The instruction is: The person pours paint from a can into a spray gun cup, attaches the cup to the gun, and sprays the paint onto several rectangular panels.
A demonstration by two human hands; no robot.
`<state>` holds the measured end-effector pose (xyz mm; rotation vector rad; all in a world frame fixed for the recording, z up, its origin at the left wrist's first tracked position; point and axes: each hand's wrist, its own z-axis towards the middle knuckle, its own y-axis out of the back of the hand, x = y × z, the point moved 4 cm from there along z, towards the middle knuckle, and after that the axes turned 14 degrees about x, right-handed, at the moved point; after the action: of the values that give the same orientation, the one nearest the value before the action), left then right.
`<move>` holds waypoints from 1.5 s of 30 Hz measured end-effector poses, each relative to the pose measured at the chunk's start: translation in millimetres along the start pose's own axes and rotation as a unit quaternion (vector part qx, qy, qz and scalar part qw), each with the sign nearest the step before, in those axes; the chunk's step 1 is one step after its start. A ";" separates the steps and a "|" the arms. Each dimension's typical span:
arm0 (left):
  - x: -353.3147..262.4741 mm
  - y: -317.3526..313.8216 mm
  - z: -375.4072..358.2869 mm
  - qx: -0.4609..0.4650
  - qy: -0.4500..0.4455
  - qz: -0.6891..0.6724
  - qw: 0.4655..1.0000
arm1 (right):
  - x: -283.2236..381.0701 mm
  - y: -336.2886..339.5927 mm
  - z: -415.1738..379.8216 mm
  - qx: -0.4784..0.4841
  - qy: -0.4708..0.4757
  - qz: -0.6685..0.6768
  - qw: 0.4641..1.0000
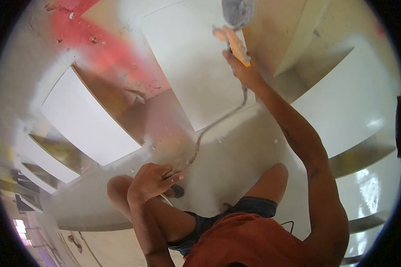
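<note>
My right hand (247, 73) reaches up and forward, its fingers wrapped around a paint spray gun (242, 58) with an orange part on its grip. A grey, paint-stained cup (239, 12) sits at the gun's top. From the gun's lower end a thin air hose (218, 120) curves down to my left hand (151, 180), which is closed on it above my knee. Beyond both hands a large white panel (191, 66) is propped up, with the gun held in front of its right side.
Several more white panels stand on the left, the nearest a wide one (89, 120). To the right is a glossy white panel (343, 111) with others below it. Red and yellow overspray marks the wall (107, 58). The dusty floor (249, 147) lies between my knees and the middle panel.
</note>
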<state>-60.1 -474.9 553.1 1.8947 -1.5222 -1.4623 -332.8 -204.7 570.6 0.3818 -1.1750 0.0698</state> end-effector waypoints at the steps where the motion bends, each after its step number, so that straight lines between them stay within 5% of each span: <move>1: 1.2 -0.5 -0.1 0.002 -0.002 0.002 1.000 | -9.9 0.8 -19.0 0.028 -0.065 -0.004 0.997; 6: 7.2 -9.7 2.8 0.000 -0.029 0.013 0.999 | -90.9 13.1 -127.6 0.164 -0.348 -0.060 0.921; 12: -0.1 -8.1 4.5 0.021 -0.029 0.002 0.999 | -121.7 18.7 -162.9 0.196 -0.405 -0.074 0.890; 18: -6.8 -9.2 6.6 0.037 -0.015 -0.035 0.999 | -37.9 18.8 -33.8 0.049 -0.091 -0.078 0.992; 24: -0.3 -11.7 6.3 0.002 -0.026 -0.046 0.999 | -8.6 26.4 -2.3 0.003 0.040 0.047 0.998; 26: 0.7 -11.2 5.3 -0.007 -0.013 -0.043 0.999 | -24.5 31.2 -32.9 0.047 -0.097 -0.014 0.994; 28: 1.1 -10.3 5.3 -0.010 -0.002 -0.038 0.999 | -60.4 32.7 -67.9 0.050 -0.131 -0.064 0.988; 32: 5.3 -16.0 9.4 -0.002 -0.018 -0.051 0.999 | -116.1 34.5 -155.1 0.169 -0.355 -0.075 0.917; 36: 2.5 -14.6 9.5 0.034 -0.012 -0.068 0.997 | -138.8 38.6 -179.9 0.190 -0.413 -0.081 0.887; 40: 4.8 -17.0 10.4 0.024 -0.023 -0.042 0.999 | -108.6 43.6 -103.1 0.105 -0.292 -0.075 0.948; 42: -0.6 -13.2 11.7 0.032 -0.017 -0.041 0.999 | -77.1 43.7 -50.6 0.016 -0.135 -0.141 0.981; 45: -8.1 -8.8 13.1 0.017 -0.004 0.005 1.000 | -24.1 45.1 3.5 -0.009 -0.052 -0.069 0.996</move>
<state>-65.6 -460.1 545.0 1.9001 -1.5687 -1.4495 -356.6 -160.3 561.3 0.4544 -1.2489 -0.0814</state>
